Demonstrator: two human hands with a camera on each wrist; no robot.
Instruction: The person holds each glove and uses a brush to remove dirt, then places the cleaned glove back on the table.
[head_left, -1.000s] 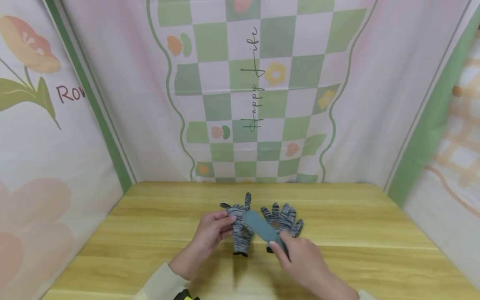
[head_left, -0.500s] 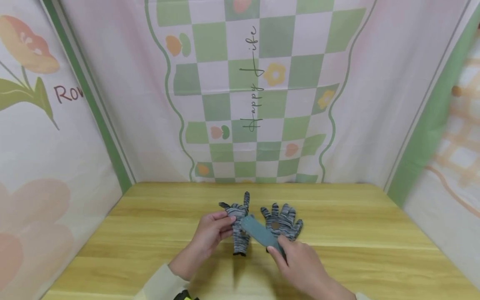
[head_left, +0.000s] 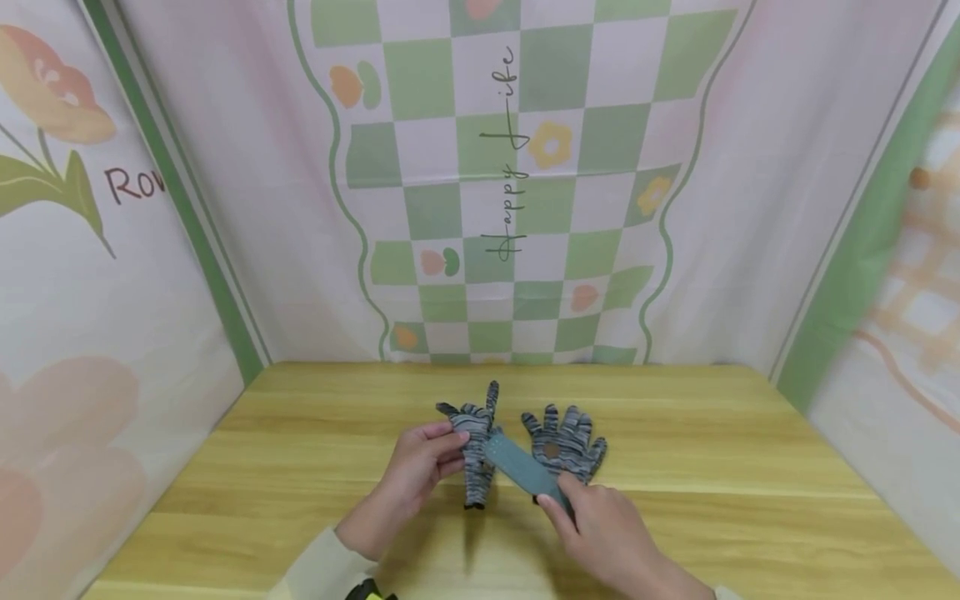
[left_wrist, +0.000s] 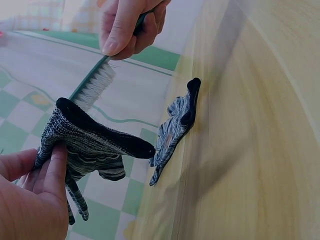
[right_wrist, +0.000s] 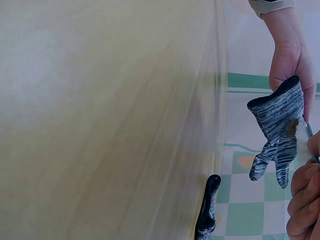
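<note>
Raised above the table, a grey-and-black knit glove (head_left: 474,454) hangs cuff toward me, pinched at its left side between the thumb and fingers of my left hand (head_left: 420,467). My right hand (head_left: 607,529) grips a blue-green brush (head_left: 523,468) by its handle. White bristles (left_wrist: 96,87) show in the left wrist view, facing the held glove. In the right wrist view they touch it beside a brown stain (right_wrist: 291,128). A matching glove (head_left: 577,442) lies flat on the table to the right, fingers spread away from me, with a round brown spot (head_left: 552,450); the right hand partly covers its cuff.
Under the gloves is a wood-grain table (head_left: 300,467). Behind it hangs a green-and-white checked curtain (head_left: 491,287), and printed cloth panels (head_left: 67,317) close off both sides.
The brush head has slid slightly down and left along the held glove. That glove has turned a little, its cuff shifting left and looking narrower. The glove on the table has stayed put.
</note>
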